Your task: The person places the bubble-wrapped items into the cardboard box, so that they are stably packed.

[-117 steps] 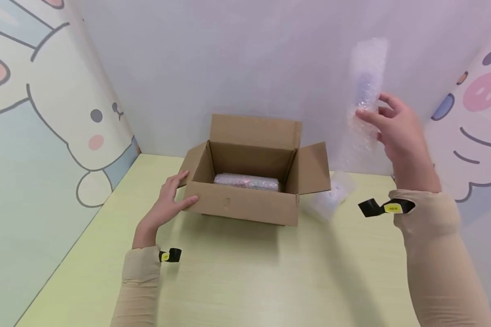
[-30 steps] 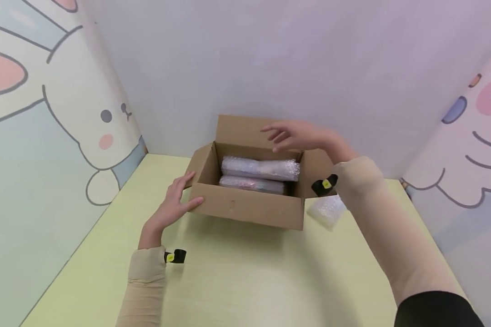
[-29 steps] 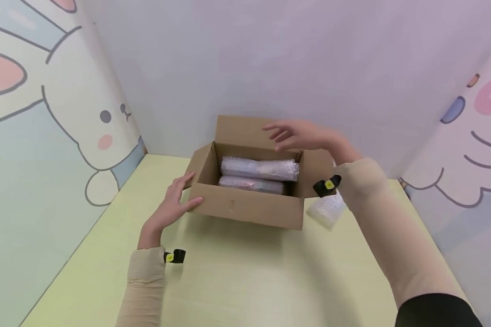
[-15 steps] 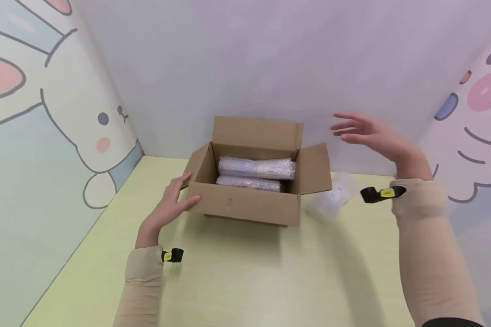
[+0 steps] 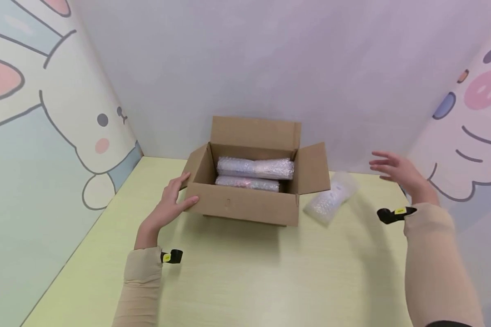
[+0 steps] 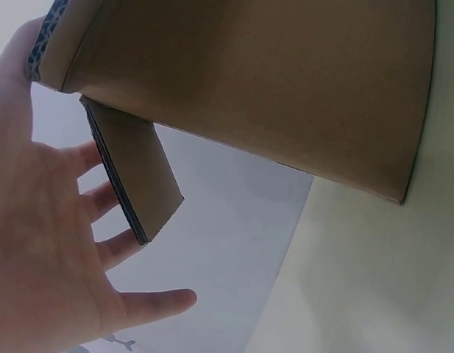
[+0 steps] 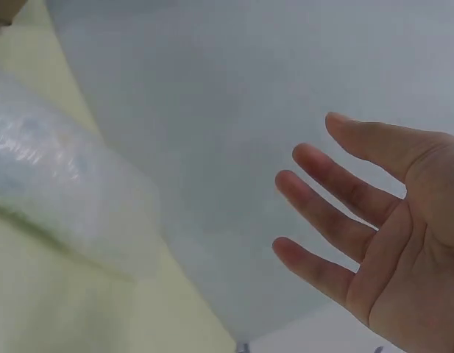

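An open cardboard box (image 5: 245, 204) stands on the table with two rolls inside, each in bubble wrap: a pale bubble-wrapped roll (image 5: 255, 168) at the back and a pinkish one (image 5: 247, 183) in front. My left hand (image 5: 165, 211) rests on the box's left corner, thumb on the front flap. In the left wrist view its spread, fairly straight fingers reach behind the side flap (image 6: 135, 173), which hides some fingertips. My right hand (image 5: 403, 175) hovers at the right with nothing in it, fingers apart. Nearest to it lies a bubble-wrapped packet (image 5: 331, 197); its contents are unclear.
The pale yellow table (image 5: 249, 277) meets a greyish wall (image 5: 245, 59) behind the box. Side panels with a cartoon rabbit (image 5: 90, 113) and a pink-snouted figure (image 5: 480, 97) flank it. The right flap (image 5: 313, 170) sticks out towards the packet.
The pale roll, held by my right hand earlier, now lies in the box. The right hand has let go and moved right, then lower. My left hand stays on the box corner.
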`<state>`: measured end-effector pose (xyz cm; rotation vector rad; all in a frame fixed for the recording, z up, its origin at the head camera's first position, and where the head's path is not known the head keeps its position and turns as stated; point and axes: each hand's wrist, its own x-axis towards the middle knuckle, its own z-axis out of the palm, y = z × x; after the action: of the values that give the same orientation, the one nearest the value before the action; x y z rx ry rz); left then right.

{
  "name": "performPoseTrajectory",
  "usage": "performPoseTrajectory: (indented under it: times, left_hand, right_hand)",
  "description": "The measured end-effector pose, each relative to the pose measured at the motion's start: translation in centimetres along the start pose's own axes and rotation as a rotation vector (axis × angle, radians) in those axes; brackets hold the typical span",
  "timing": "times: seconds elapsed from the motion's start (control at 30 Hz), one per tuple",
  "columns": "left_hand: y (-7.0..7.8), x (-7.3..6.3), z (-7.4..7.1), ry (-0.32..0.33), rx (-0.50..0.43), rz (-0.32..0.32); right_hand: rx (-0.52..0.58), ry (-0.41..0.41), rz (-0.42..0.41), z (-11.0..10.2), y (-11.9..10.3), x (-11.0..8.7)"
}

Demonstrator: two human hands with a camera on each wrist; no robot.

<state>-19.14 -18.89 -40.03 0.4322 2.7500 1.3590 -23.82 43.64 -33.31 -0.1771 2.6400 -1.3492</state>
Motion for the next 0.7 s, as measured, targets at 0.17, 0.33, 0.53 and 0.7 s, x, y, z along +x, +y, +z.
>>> performPoseTrajectory:
  times: [0.17,0.33,0.53,0.7]
  left_hand:
    - [0.0,0.1,0.0,0.002,-0.002,0.004]
    - [0.0,0.2,0.2,-0.005,-0.004,0.013]
    - [0.0,0.1,0.0,0.003,-0.01,0.006]
    - [-0.2,0.1,0.0,0.002,-0.014,0.012]
  right_hand:
    - [0.03,-0.08,0.106,1.9,3.5,0.3]
    - [0.034,-0.144,0.238,3.7,5.9,0.6]
    - [0.122,-0.186,0.333,6.0,7.4,1.9]
    - [0.204,-0.162,0.404,8.1,7.2,3.3]
